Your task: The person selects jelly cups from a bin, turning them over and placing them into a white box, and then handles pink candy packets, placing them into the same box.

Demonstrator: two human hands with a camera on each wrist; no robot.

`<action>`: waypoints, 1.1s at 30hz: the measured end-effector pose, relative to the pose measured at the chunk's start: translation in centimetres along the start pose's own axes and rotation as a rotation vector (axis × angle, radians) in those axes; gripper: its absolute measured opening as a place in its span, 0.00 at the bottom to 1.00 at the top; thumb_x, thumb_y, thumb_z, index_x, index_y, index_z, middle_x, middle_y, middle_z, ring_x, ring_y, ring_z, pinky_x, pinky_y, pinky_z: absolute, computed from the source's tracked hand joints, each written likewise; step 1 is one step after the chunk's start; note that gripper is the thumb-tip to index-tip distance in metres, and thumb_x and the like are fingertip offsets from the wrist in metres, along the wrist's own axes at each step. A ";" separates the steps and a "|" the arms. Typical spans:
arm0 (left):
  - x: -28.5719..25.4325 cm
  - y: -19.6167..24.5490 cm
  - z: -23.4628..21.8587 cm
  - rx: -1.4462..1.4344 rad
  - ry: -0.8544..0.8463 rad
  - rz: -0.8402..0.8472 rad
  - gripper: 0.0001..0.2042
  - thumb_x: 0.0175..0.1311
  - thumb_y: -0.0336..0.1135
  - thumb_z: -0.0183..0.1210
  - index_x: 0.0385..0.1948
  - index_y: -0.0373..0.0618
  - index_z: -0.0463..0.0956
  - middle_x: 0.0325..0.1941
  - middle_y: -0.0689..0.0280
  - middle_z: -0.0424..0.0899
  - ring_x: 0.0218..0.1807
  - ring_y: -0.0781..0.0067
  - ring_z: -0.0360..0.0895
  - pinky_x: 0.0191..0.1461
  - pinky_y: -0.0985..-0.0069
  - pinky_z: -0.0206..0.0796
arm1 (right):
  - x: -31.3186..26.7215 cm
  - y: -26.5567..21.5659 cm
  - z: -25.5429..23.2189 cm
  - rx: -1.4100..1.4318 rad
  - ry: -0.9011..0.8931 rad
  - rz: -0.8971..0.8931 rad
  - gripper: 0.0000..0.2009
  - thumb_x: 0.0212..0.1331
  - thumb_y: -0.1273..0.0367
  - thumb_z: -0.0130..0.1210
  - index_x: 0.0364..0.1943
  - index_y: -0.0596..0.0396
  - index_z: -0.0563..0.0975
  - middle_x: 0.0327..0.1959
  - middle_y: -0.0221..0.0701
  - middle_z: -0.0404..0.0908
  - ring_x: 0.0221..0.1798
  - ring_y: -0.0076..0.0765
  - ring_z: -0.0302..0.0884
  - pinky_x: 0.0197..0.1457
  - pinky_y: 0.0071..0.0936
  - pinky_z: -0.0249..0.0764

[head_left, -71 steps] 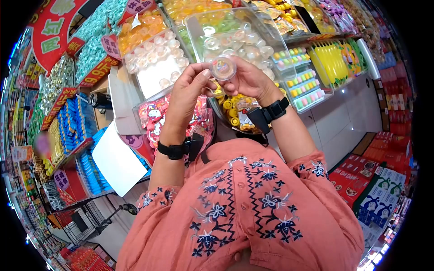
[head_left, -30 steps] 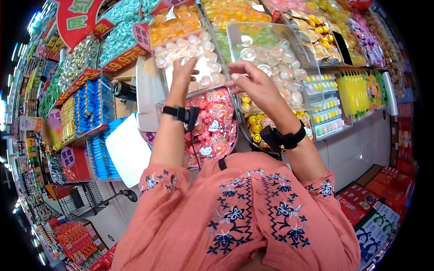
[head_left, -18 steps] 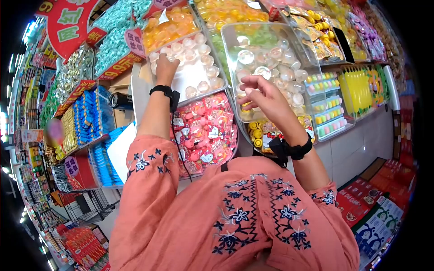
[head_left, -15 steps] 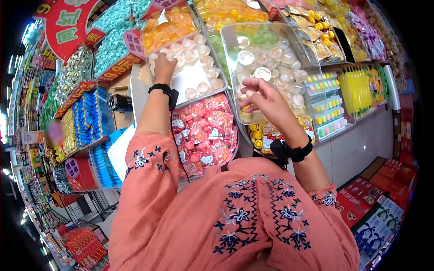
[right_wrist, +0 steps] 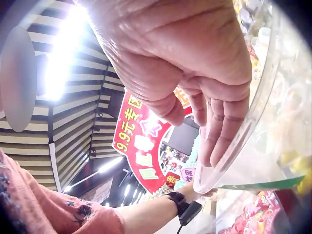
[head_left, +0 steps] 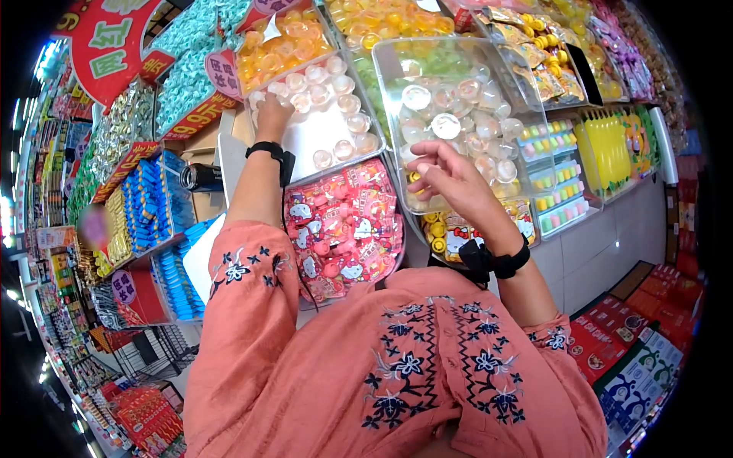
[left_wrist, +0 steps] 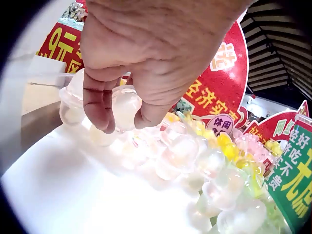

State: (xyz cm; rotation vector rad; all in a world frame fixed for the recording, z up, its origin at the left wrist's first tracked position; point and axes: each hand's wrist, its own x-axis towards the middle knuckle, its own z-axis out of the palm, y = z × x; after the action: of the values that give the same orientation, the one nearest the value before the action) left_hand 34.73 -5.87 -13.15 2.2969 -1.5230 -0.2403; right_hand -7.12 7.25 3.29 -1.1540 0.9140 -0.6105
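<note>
- Left hand (head_left: 271, 116): reaches into the clear bin (head_left: 336, 156) of pale jelly cups at the upper left of the display. In the left wrist view the left hand's fingers (left_wrist: 100, 105) are curled around one clear jelly cup (left_wrist: 126, 106), pinching it between thumb and fingertips just above the white bin floor (left_wrist: 73, 195).
- Gripped jelly cup: located at the far corner of that bin, touching neighbouring cups; a loose heap of other jelly cups (left_wrist: 195, 156) lies just beside it, extending to the right.
- Right hand (head_left: 450, 175): held in front of the raised transparent lid (head_left: 405, 57) of the adjacent bin. The fingers are loosely bent and grasp nothing. In the right wrist view the fingertips (right_wrist: 219, 131) lie against or just beside the lid's clear edge (right_wrist: 253, 117); contact cannot be confirmed.
- Each wrist carries a black strap with a camera: left strap (head_left: 266, 149), right strap (head_left: 500, 263).
- Bin of pink and red wrapped sweets (head_left: 343, 225): sits directly below the jelly cup bin, between the two forearms.
- Orange jelly cups (head_left: 286, 46): occupy the bin beyond the left hand.
- Red price sign (left_wrist: 222, 73): stands behind the bin in the left wrist view.
</note>
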 end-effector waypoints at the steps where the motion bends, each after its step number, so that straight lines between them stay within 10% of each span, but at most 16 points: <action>1: -0.5 0.5 -0.6 -0.004 -0.013 0.016 0.27 0.55 0.40 0.63 0.54 0.33 0.70 0.53 0.36 0.75 0.50 0.39 0.77 0.54 0.58 0.71 | 0.0 0.0 0.0 0.001 0.000 -0.001 0.20 0.70 0.64 0.50 0.61 0.63 0.68 0.46 0.35 0.78 0.44 0.28 0.81 0.44 0.25 0.77; 8: -1.0 1.3 -1.5 -0.110 0.205 0.114 0.29 0.57 0.45 0.64 0.55 0.32 0.69 0.48 0.45 0.80 0.49 0.48 0.81 0.51 0.61 0.73 | -0.4 -0.4 0.0 0.008 0.015 0.029 0.21 0.70 0.64 0.50 0.61 0.62 0.68 0.48 0.37 0.78 0.44 0.30 0.81 0.44 0.27 0.78; 11: -1.8 4.0 -3.7 -0.654 -0.137 -0.286 0.29 0.60 0.48 0.63 0.54 0.33 0.70 0.46 0.54 0.81 0.43 0.64 0.83 0.39 0.70 0.74 | -0.3 -0.1 -0.1 0.008 0.011 0.030 0.20 0.70 0.64 0.50 0.61 0.62 0.68 0.47 0.37 0.78 0.44 0.29 0.81 0.43 0.26 0.78; 14: -1.5 2.2 -1.6 -0.859 -0.293 -0.225 0.29 0.62 0.48 0.61 0.57 0.33 0.69 0.44 0.59 0.80 0.37 0.75 0.82 0.31 0.78 0.71 | -0.2 -0.1 0.3 -0.017 0.006 0.027 0.20 0.70 0.64 0.50 0.61 0.61 0.68 0.46 0.37 0.79 0.43 0.29 0.81 0.43 0.26 0.78; 33: 2.5 -1.5 3.4 -0.336 -0.081 -0.055 0.22 0.69 0.47 0.53 0.49 0.34 0.75 0.41 0.58 0.82 0.37 0.67 0.82 0.30 0.70 0.77 | -1.4 0.1 -0.5 -0.033 0.043 0.002 0.18 0.69 0.65 0.51 0.58 0.60 0.70 0.44 0.33 0.77 0.41 0.26 0.81 0.41 0.24 0.78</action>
State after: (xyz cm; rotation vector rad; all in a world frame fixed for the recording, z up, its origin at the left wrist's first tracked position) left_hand 35.81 -8.41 -16.72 2.0841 -1.3391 -0.5651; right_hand -8.30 8.12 3.56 -1.1732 0.9656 -0.6223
